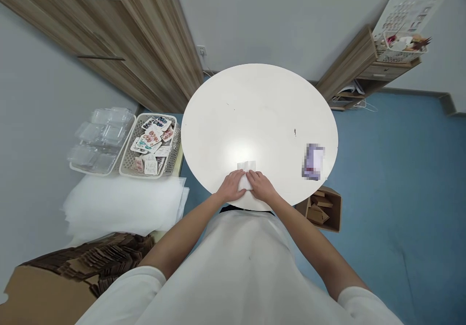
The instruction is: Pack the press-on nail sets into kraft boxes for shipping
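A small folded white wrapping sheet [244, 183] lies flat near the front edge of the round white table [255, 106]. My left hand [231, 185] grips its left side, fingertips bent onto the top. From the other side my right hand [260, 186] grips it too, with the fingertips of both hands almost meeting over the middle. The far end of the sheet shows beyond my fingers. Whether anything is wrapped inside it is hidden.
A blurred-out purple object [312, 162] lies on the table's right. Below stands a cardboard box [338, 213] holding cardboard pieces. At left are a basket [124, 169] of printed cards, clear plastic boxes [105, 131], white foam sheets [124, 206] and stacked brown cardboard [105, 262].
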Demonstrator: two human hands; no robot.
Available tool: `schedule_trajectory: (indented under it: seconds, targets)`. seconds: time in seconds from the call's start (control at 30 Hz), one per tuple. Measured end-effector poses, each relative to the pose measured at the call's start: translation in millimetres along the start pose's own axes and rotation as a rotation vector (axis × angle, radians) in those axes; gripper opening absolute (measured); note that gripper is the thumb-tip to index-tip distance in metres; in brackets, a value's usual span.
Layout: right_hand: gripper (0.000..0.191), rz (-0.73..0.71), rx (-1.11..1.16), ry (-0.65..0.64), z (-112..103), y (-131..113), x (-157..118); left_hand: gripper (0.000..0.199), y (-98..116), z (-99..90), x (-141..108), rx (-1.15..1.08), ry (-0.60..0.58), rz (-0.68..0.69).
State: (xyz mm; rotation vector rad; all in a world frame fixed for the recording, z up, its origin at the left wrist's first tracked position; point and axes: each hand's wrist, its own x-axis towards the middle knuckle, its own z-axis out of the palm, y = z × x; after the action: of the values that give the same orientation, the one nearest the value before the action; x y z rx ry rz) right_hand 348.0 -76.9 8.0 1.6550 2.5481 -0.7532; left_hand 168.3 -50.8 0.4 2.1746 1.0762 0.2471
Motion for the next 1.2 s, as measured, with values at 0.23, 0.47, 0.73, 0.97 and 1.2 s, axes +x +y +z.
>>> schedule_trajectory:
  seconds: [0.23, 0.47, 0.73, 0.97, 1.2]
  targets:
    - [0.059, -0.110, 0.029, -0.116, -19, 7, -12, 0.059, 15, -0.2, -9, 0.043, -0.098, -0.030]
    - [0.034, -0.015, 0.322, -0.204, -34, 24, 13, 0.034, 16, 0.7, 4, -0.020, 0.025, -0.232]
    - [0.027, 0.222, 0.623, -0.031, -34, 35, 27, 0.038, 13, 4.3, 13, -0.364, 0.289, -0.556]
    - [0.044, 0.390, 0.588, 0.293, -5, 25, 12, 0.022, 15, 15.8, 25, -0.371, 0.408, -0.644]
    - [0.047, 0.359, 0.546, 0.289, 10, 10, 1, 0.029, 18, 16.4, 28, -0.228, 0.356, -0.685]
